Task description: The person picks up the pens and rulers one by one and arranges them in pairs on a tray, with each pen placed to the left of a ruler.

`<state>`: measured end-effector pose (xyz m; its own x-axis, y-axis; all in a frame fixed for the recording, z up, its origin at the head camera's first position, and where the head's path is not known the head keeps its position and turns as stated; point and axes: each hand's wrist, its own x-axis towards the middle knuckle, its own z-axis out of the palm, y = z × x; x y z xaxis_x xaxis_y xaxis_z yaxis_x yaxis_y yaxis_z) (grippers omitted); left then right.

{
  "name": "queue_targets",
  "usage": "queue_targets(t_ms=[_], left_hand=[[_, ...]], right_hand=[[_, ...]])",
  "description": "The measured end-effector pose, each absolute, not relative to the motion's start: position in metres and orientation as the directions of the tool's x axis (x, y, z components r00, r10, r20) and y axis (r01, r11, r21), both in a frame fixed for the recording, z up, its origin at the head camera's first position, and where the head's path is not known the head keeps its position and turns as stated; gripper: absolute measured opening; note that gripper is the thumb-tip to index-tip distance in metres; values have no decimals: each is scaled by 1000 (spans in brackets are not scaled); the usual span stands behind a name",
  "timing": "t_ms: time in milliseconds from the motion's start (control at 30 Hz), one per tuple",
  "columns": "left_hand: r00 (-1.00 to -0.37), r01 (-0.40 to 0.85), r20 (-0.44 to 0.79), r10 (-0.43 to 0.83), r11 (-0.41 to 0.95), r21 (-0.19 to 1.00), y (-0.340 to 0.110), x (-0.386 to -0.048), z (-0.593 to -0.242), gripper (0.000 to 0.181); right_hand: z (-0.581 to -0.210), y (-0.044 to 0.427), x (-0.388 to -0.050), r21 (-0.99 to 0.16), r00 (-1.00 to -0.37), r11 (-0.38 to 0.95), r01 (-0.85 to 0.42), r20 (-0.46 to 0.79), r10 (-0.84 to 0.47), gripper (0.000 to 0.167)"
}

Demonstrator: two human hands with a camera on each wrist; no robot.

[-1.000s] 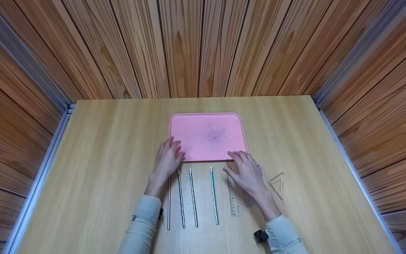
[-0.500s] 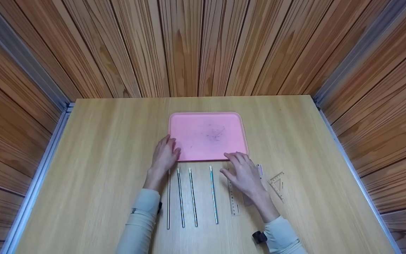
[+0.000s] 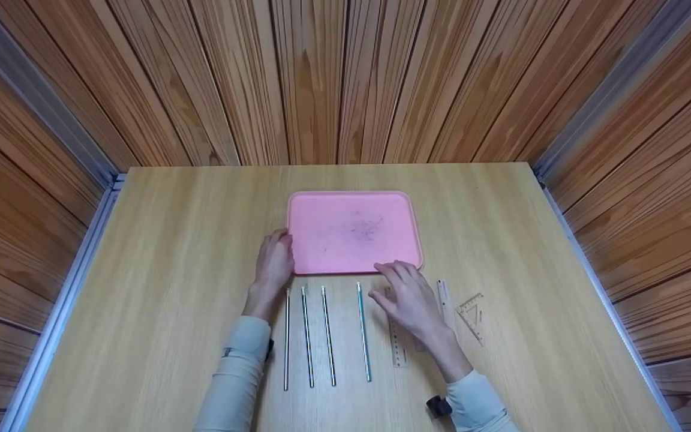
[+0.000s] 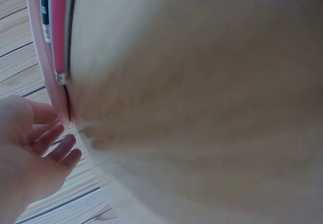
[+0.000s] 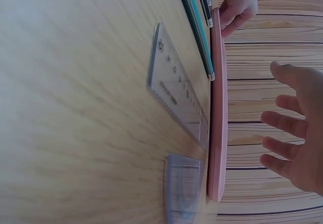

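Note:
My left hand touches the front left corner of a pink tray, its fingers loosely bent along the edge. In the left wrist view, fingertips meet the tray corner. Over the tray's front right corner hovers my right hand, fingers spread and holding nothing; the right wrist view shows it apart from the rim. In front of the tray, several pencils lie lengthwise, among them a pink pencil and a teal pencil. A clear ruler lies partly beneath the right hand.
Partly hidden by the right hand is another clear measuring piece. Right of it lies a transparent set square. The wooden table is bounded by plank-patterned walls and metal rails.
My left hand has shifted slightly left, its thumb coming off the tray's surface to the edge. The right hand has drifted a little left and toward me, uncovering more of the measuring piece.

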<state>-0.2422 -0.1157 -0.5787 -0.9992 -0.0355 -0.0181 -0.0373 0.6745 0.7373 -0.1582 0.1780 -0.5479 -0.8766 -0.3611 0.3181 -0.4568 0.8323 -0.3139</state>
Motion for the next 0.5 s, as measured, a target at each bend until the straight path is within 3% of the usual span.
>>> queue_targets(t_ms=[300, 500], left_hand=[[-993, -121, -107, -56, 474, 872, -119, -244, -578, 42], [-993, -115, -96, -64, 503, 856, -122, -246, -578, 40]], right_hand=[[-546, 176, -154, -325, -875, 824, -464, 312, -370, 52], [-545, 173, -151, -336, -871, 813, -475, 316, -377, 47]])
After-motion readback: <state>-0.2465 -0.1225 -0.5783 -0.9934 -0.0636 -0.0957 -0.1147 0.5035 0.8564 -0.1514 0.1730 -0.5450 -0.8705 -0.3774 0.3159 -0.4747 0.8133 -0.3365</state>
